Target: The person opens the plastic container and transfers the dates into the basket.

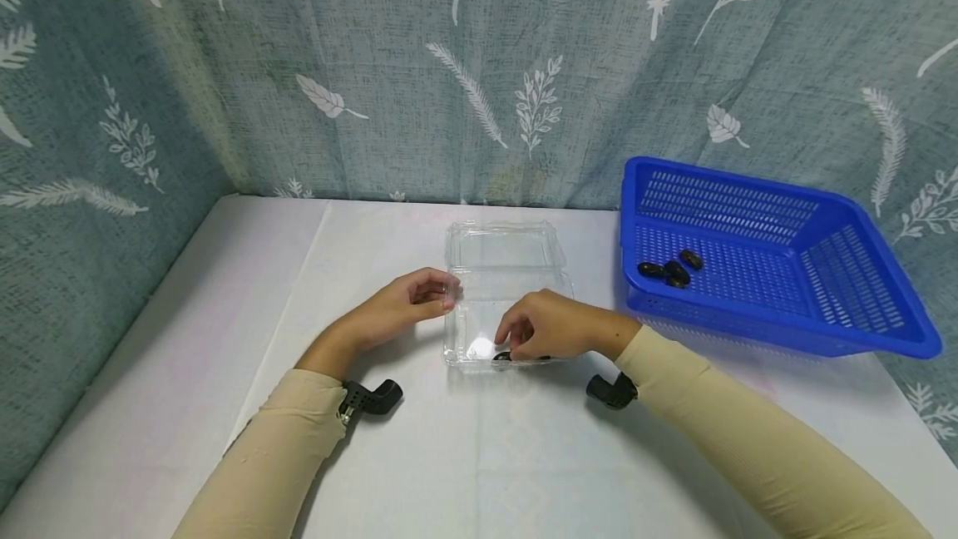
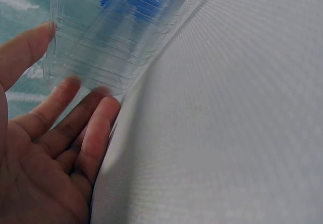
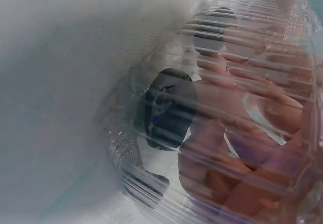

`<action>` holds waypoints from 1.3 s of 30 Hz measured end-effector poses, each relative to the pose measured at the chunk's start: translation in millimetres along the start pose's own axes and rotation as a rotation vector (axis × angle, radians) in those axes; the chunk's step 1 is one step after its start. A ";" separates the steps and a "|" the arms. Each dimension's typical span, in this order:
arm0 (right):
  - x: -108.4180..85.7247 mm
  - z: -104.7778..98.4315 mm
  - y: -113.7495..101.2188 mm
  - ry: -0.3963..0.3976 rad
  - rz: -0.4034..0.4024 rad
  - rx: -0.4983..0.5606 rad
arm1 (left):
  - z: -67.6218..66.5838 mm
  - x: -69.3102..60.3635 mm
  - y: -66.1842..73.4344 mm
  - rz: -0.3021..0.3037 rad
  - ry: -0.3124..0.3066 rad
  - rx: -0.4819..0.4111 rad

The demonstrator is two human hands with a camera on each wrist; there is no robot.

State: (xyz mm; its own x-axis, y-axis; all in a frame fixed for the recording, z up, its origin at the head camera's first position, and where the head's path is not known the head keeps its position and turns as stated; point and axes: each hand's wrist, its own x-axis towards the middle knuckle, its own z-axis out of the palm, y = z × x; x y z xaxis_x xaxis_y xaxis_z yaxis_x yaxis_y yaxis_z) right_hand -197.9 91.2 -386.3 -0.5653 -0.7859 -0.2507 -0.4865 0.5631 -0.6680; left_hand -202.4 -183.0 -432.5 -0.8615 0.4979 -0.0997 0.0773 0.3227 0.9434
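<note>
A clear plastic clamshell box [image 1: 466, 324] lies open on the white tabletop, its lid [image 1: 503, 248] folded back. My left hand [image 1: 389, 310] is at the box's left side; in the left wrist view the thumb [image 2: 30, 50] touches the rim and the slightly bent fingers [image 2: 98, 128] rest against the side. Inside the box along the near wall, my right hand [image 1: 550, 324] pinches a dark glossy oval piece [image 3: 171, 108], seen through the ribbed plastic. Similar dark pieces lie on either side of it, one above [image 3: 217, 30] and one below [image 3: 146, 188] in the right wrist view.
A blue plastic basket [image 1: 748, 323] with perforated walls stands right of the box. Several dark oval pieces [image 1: 676, 271] lie at its left end. Behind the table hangs a grey-green leaf-patterned curtain [image 1: 389, 106]. Black wrist mounts [image 1: 374, 396] stick out under both sleeves.
</note>
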 end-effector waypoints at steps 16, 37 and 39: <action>-0.4 -0.8 -2.1 -0.011 0.010 -0.021 | 0.0 -0.4 1.2 -0.003 -0.005 -0.003; -0.1 1.3 -2.4 0.072 0.033 -0.094 | -1.4 0.3 -0.8 0.011 -0.001 -0.013; -1.8 -0.8 -2.7 0.091 0.028 -0.073 | -1.1 0.3 -1.3 0.007 0.002 -0.012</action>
State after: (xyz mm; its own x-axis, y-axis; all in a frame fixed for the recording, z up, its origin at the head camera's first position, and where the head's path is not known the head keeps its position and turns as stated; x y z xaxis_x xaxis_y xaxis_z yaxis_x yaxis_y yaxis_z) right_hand -196.1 91.2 -383.5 -0.6356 -0.7452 -0.2018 -0.5152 0.6041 -0.6079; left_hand -203.2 -184.2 -433.4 -0.8618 0.4987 -0.0929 0.0768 0.3093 0.9479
